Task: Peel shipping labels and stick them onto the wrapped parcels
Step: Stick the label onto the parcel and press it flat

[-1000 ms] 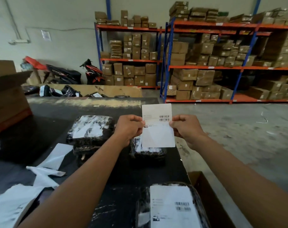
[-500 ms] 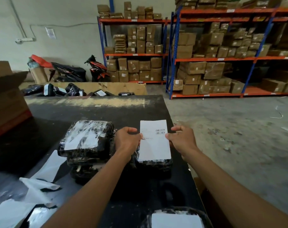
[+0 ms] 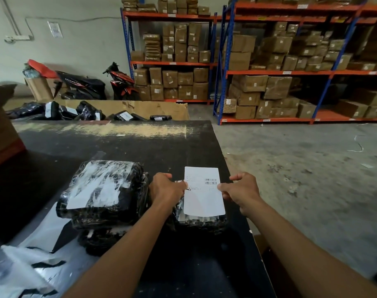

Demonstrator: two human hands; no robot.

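A white shipping label (image 3: 203,197) with a barcode lies over a black wrapped parcel (image 3: 201,222) near the right edge of the black table (image 3: 140,145). My left hand (image 3: 167,189) pinches the label's left edge. Its right edge is pinched by my right hand (image 3: 242,191). The label's lower part lies on the parcel's top; whether its far end touches I cannot tell. To the left stands a stack of black wrapped parcels (image 3: 101,190), the top one bearing a white label.
Peeled white backing sheets (image 3: 22,267) litter the table's near left. A cardboard box (image 3: 2,130) stands at the far left. More black parcels (image 3: 86,112) lie beyond the table. Shelves of cartons (image 3: 269,82) and a concrete floor (image 3: 312,179) are to the right.
Both hands have lowered the label from chest height down onto the parcel by the table's right edge. The view has tilted, so the near labelled parcel has left the frame.
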